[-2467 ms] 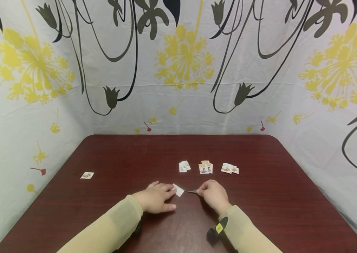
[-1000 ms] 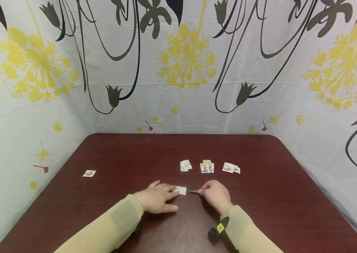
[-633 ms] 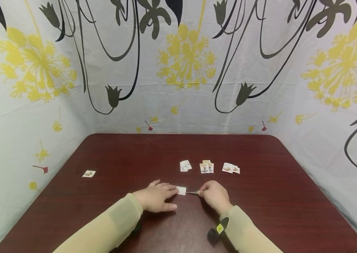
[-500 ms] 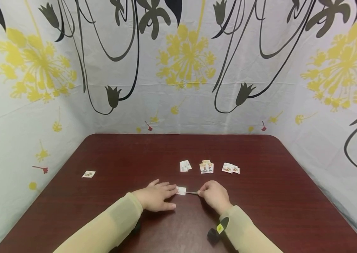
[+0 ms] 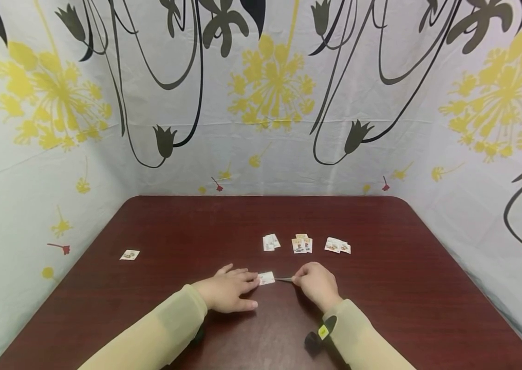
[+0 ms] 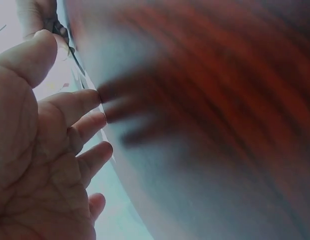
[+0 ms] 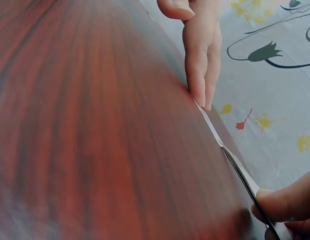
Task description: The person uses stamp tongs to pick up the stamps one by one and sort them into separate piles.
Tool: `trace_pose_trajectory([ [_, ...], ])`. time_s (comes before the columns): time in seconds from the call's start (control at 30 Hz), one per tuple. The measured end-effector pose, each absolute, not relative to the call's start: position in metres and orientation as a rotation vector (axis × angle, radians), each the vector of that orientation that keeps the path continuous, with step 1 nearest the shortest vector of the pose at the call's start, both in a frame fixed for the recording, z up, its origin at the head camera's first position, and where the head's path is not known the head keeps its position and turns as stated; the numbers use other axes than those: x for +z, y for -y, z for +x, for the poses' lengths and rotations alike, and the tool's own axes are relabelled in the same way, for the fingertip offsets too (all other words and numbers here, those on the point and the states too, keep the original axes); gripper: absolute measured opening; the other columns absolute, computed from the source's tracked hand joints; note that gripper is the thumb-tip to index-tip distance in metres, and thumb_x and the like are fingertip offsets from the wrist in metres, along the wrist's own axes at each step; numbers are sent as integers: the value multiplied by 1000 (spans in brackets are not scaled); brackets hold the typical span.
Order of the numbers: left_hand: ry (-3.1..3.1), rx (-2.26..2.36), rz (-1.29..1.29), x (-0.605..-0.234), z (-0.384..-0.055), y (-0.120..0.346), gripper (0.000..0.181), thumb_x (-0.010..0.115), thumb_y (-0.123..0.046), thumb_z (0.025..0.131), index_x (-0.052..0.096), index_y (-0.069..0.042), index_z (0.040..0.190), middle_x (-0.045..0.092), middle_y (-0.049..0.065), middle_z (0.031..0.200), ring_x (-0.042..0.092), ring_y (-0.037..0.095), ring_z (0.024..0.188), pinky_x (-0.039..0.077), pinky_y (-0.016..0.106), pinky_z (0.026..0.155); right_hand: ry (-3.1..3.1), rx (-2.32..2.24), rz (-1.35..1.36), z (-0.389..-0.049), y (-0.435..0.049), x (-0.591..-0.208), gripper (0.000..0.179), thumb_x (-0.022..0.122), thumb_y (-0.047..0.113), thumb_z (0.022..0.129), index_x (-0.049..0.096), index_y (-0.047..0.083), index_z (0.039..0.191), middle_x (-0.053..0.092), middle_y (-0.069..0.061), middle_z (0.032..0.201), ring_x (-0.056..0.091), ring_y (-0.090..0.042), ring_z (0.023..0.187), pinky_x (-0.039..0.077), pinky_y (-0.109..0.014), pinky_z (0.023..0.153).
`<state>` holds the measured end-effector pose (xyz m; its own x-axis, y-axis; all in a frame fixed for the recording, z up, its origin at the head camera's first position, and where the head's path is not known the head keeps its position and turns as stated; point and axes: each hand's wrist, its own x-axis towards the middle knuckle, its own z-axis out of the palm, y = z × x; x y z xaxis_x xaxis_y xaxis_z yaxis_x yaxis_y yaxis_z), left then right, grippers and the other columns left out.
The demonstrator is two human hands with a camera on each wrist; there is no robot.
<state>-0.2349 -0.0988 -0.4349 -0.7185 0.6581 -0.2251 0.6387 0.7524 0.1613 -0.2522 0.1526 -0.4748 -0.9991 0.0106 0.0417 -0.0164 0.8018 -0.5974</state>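
In the head view, my left hand (image 5: pixel 227 291) lies low over the table with its fingers extended. Its fingertips touch the left end of a small white printed card (image 5: pixel 267 278). On the other side, my right hand (image 5: pixel 317 285) pinches slim metal tweezers (image 5: pixel 283 279) between thumb and fingers. The tweezers' tips reach the card's right end. The right wrist view shows the tweezers (image 7: pixel 243 175) meeting the thin edge of the card (image 7: pixel 210 124) under the left fingertips. From the left wrist, the left hand's palm (image 6: pixel 40 165) and spread fingers are visible; the card is mostly washed out there.
Beyond the hands lie three small groups of overlapping cards: a left group (image 5: pixel 270 242), a middle group (image 5: pixel 301 244) and a right group (image 5: pixel 337 245). A single card (image 5: pixel 129 255) lies far left on the dark red table (image 5: pixel 187 221). Patterned cloth (image 5: pixel 261 169) surrounds the table.
The card has turned from a slanted position to nearly level beside the left fingertips, and its right end now sits slightly higher. Both hands stay nearly in place, the right still holding the tweezers.
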Motion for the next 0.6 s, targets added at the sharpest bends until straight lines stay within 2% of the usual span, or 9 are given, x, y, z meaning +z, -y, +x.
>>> trace_pose_trajectory([
  [0.4, -2647, 120, 1041, -434, -231, 96, 63, 46, -57, 96, 42, -21, 148, 31, -6, 155, 26, 22, 143, 11, 54, 115, 2918, 979, -9, -252, -153, -476, 15, 72, 25, 81, 68, 21, 67, 61, 7, 78, 56, -13, 74, 46, -42, 75],
  [0.6, -2646, 115, 1049, -434, -229, 95, 64, 45, -58, 95, 41, -21, 148, 33, -6, 154, 26, 21, 143, 12, 53, 115, 2899, 961, -1, -252, -153, -477, 15, 72, 24, 81, 68, 22, 67, 60, 5, 84, 57, -14, 81, 45, -43, 79],
])
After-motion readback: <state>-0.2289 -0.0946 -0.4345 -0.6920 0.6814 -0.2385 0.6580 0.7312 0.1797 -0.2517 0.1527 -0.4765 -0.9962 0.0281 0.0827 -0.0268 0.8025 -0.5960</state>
